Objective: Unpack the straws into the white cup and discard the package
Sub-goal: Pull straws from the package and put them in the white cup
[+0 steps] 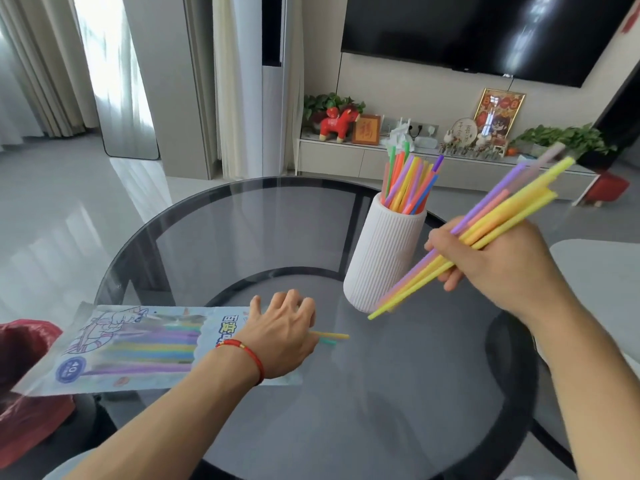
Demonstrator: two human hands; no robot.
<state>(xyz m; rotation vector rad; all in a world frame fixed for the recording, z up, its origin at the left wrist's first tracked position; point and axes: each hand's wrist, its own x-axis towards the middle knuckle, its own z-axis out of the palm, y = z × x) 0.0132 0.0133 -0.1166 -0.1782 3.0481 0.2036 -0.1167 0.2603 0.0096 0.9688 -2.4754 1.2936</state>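
Two batches of straws were in play. My right hand (491, 261) was closed round a slanted bundle of yellow, pink and purple plastic straws (498, 220), held just beside the ribbed white cup (382, 258), lower tips below its rim. The cup already held an upright cluster of coloured straws (410, 183). My left hand (280, 336) lay flat, fingers spread, pinning the printed clear plastic package (135, 344) to the round dark glass table (415, 393); more straws remained inside, two ends protruding at its mouth. I judged the bundle needed lifting clear above the rim, turning upright, then lowering in. Catching the rim risked tipping the cup.
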